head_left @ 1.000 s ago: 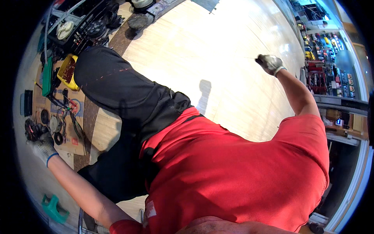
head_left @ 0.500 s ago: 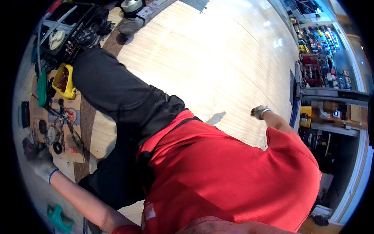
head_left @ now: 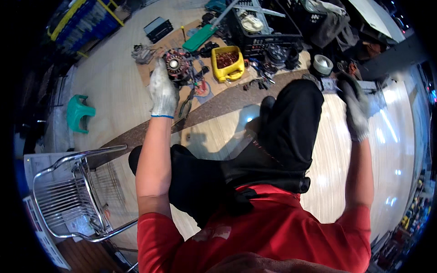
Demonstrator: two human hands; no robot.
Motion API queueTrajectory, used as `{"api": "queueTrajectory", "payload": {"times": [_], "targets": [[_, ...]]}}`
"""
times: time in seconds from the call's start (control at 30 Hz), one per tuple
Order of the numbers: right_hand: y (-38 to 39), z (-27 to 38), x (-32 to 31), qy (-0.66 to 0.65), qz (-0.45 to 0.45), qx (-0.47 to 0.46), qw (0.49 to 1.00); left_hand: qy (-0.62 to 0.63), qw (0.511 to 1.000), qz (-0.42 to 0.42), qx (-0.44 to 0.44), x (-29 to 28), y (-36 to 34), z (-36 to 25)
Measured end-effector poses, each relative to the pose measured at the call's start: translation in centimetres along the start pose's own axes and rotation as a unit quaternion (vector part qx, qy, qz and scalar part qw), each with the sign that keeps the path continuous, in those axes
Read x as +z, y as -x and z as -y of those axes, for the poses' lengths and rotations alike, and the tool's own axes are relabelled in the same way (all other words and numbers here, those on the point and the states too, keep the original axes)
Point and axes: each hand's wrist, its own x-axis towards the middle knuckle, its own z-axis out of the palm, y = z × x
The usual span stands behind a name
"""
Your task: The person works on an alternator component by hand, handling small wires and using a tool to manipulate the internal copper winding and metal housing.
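My left hand (head_left: pixel 163 88), in a pale work glove with a blue cuff edge, is closed at the side of a round motor part (head_left: pixel 175 64) with reddish windings and a light hub. Cardboard strewn with dark parts and tools lies beneath it. Pliers (head_left: pixel 185 107) rest just below the part. On the right, my gloved right hand (head_left: pixel 356 109) is stretched forward, its dark fingertips blurred, near a round metal piece (head_left: pixel 322 65). Whether it holds anything does not show. A cut-open yellow jug (head_left: pixel 232 73) with reddish scraps inside stands between the hands.
Beyond the jug are a green flat tool (head_left: pixel 199 38) and a black crate (head_left: pixel 266 41). A grey metal part (head_left: pixel 142 53) sits left of the motor part. At left stand a green stool (head_left: pixel 75 116) and a metal-barred chair (head_left: pixel 63 200).
My view has swung round toward the cardboard. My left hand has raised the motor part into clearer view. The right hand has moved from open floor to beside the metal piece.
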Motion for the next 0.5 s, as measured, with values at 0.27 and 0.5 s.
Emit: {"api": "queueTrajectory", "payload": {"times": [0.27, 0.5], "targets": [[-4.6, 6.9, 28.1, 0.010, 0.524, 0.034, 0.851, -0.575, 0.757, -0.051, 0.305, -6.3, 0.4, 1.9], [-3.8, 4.7, 31.8, -0.207, 0.529, 0.220, 0.793, -0.578, 0.775, -0.026, 0.254, -9.3, 1.5, 1.6]]}}
